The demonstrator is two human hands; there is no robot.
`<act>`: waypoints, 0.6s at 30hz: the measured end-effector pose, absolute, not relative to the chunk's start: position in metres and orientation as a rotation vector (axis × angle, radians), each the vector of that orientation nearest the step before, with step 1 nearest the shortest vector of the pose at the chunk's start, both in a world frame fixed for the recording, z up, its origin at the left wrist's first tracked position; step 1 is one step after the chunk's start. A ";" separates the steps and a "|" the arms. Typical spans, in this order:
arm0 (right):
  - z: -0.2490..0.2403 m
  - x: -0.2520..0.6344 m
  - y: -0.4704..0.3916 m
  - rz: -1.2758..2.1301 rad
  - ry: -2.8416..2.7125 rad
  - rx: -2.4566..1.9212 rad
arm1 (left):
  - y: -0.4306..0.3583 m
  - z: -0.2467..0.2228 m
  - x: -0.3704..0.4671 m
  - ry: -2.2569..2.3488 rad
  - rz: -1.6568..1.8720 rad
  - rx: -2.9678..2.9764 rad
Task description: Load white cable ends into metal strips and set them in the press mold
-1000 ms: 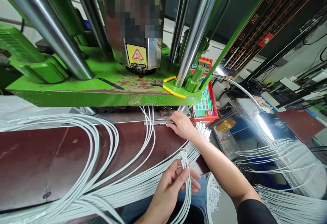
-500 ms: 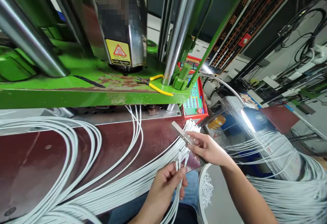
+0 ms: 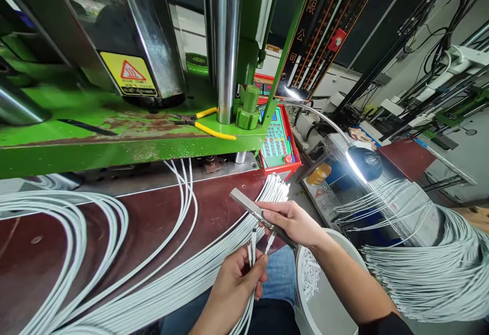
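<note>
Right hand (image 3: 292, 222) had carried the metal bar (image 3: 246, 202) off the press-side edge of the bench (image 3: 221, 192) to just beside the left hand (image 3: 237, 280), thumb and fingers pinched on it, bar slanting above the cable bundle (image 3: 164, 291). Left fingers were closed around a few white cables (image 3: 247, 309), connector ends up, one tip right by the bar, contact unclear. Yellow-handled pliers (image 3: 214, 134) lay on the green press plate (image 3: 87, 154); bin (image 3: 326, 314) with white scraps (image 3: 310, 271) stood near the right hand.
</note>
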State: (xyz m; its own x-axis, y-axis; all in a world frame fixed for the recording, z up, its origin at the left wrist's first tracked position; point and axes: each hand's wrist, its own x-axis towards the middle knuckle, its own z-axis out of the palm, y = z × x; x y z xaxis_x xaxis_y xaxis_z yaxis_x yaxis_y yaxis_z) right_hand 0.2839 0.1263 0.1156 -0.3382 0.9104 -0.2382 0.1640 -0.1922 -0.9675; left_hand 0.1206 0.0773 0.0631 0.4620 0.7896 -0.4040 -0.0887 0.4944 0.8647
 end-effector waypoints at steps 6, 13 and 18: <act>0.118 0.284 0.123 1.543 -1.553 -1.290 | 0.075 0.066 0.121 0.945 0.623 0.911; 0.114 0.283 0.122 1.491 -1.645 -1.276 | 0.074 0.071 0.123 0.928 0.635 0.882; 0.121 0.292 0.124 1.426 -1.666 -1.262 | 0.076 0.079 0.119 0.858 0.694 0.742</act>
State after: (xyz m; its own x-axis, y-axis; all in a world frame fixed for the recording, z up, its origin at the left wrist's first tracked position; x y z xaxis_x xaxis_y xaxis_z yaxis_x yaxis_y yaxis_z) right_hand 0.2915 0.1243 0.1206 -0.3664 0.9209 -0.1330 0.2739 -0.0298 -0.9613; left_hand 0.1190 0.0757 0.0792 0.4756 0.7811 -0.4046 -0.2326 0.5552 0.7985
